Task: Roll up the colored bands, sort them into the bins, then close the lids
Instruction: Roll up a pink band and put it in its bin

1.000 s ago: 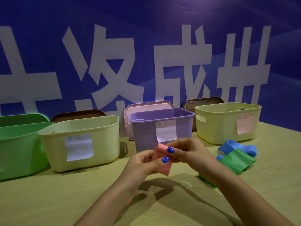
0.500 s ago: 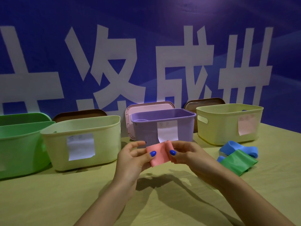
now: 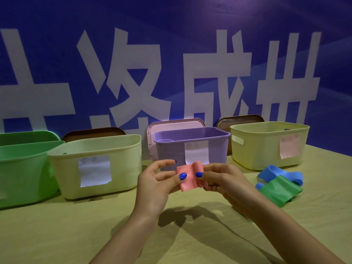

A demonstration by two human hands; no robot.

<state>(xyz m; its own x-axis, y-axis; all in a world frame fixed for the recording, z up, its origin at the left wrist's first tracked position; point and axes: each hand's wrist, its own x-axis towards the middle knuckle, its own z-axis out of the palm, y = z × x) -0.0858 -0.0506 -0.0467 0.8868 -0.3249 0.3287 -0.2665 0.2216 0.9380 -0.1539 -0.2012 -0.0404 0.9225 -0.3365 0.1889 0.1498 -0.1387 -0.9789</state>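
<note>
Bands and bins sit on a yellow-green table [image 3: 57,235] under a big blue backdrop [image 3: 171,20] w/ huge white Chinese characters – 成 legible, others cropped. Four open bins in a row, L to R: green bin [image 3: 22,172], pale yellow bin [image 3: 122,161] w/ white paper label [image 3: 94,170], purple bin [image 3: 190,143] w/ white label [image 3: 196,152], second yellow bin [image 3: 266,143] w/ pinkish label [image 3: 289,147]; label writing too faint to read. Lids lean upright behind – brown lid [image 3: 93,131], pink lid [image 3: 171,123], another brown lid [image 3: 240,120]. Nothing blocks the bins. Blue band [image 3: 276,171] and green band [image 3: 278,191] lie overlapping on the table in front of the right yellow bin. Pink band [image 3: 188,176], partly rolled at its right edge, is held in the air in front of the purple bin: left hand [image 3: 156,187] pinches its left edge, right hand [image 3: 224,183] grips the rolled side.
</note>
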